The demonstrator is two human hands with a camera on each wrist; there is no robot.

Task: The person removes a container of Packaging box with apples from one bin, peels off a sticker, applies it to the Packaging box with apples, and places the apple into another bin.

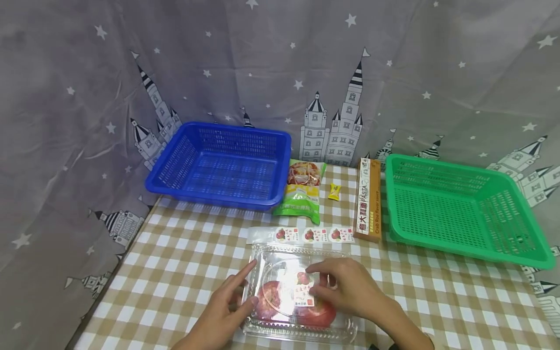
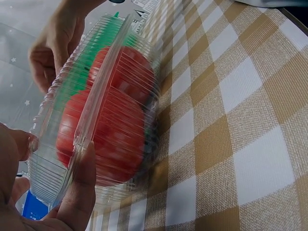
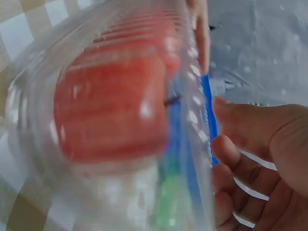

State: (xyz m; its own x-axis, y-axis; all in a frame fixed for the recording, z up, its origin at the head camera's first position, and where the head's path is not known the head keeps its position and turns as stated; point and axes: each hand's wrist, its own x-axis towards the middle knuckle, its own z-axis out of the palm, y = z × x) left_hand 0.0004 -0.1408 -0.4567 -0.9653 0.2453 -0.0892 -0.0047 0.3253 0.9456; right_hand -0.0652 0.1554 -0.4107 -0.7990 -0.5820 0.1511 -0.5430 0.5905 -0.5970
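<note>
A clear plastic clamshell box lies closed on the table, with red apples inside. My left hand holds the box by its left edge; in the left wrist view, a fingertip touches the rim. Over the lid, a white sticker with a printed red fruit lies beneath the right fingertips. The thumb and index finger of my right hand hold its right side. In the right wrist view, the right fingers are curled close to the lid, but the sticker cannot be made out.
Behind the box lies a strip of matching stickers. A blue basket stands at back left, a green basket at right. Between them are a green and yellow food packet, a small yellow wrapped piece and a pasta box.
</note>
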